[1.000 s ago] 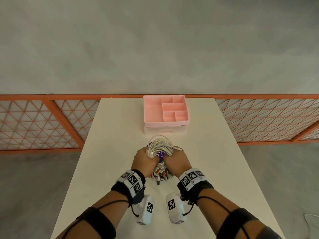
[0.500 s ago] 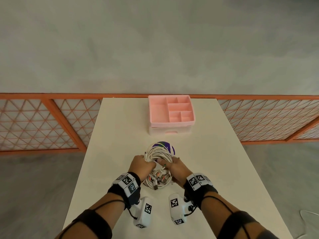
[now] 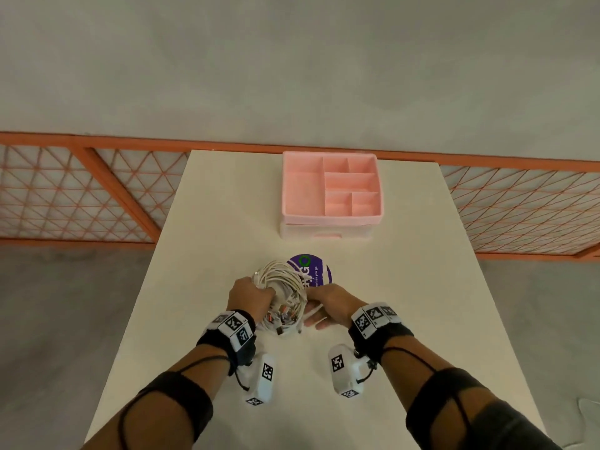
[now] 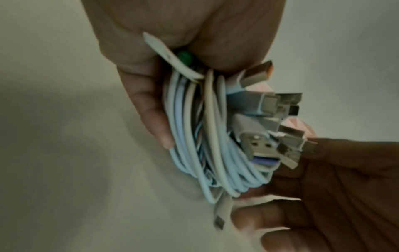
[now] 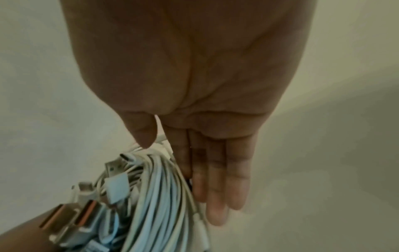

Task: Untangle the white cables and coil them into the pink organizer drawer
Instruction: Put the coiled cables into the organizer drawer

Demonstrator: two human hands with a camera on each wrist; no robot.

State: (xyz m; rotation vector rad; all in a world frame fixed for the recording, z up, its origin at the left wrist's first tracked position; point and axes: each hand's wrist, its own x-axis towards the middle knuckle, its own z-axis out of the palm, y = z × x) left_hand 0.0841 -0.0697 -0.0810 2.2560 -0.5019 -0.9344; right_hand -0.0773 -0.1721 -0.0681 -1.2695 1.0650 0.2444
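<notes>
A tangled bundle of white cables (image 3: pixel 281 289) with several USB plugs (image 4: pixel 259 145) is held just above the white table. My left hand (image 3: pixel 248 295) grips its left side, fingers and thumb curled round the loops (image 4: pixel 205 145). On the bundle's right, my right hand (image 3: pixel 328 303) lies with straight fingers (image 5: pixel 215 187) against the loops (image 5: pixel 155 196). A strand runs by its thumb. The pink organizer (image 3: pixel 331 219) stands farther back. Its top tray holds nothing, and the drawer front (image 3: pixel 326 236) below is closed.
A round purple disc (image 3: pixel 313 271) lies flat on the table (image 3: pixel 211 222) just behind the bundle, partly covered by it. An orange lattice railing (image 3: pixel 65 196) runs past the table's far end, above a grey floor.
My right hand has let go of the bundle, straightened its fingers and shifted a little right. The bundle has come nearer me, uncovering the purple disc behind it.
</notes>
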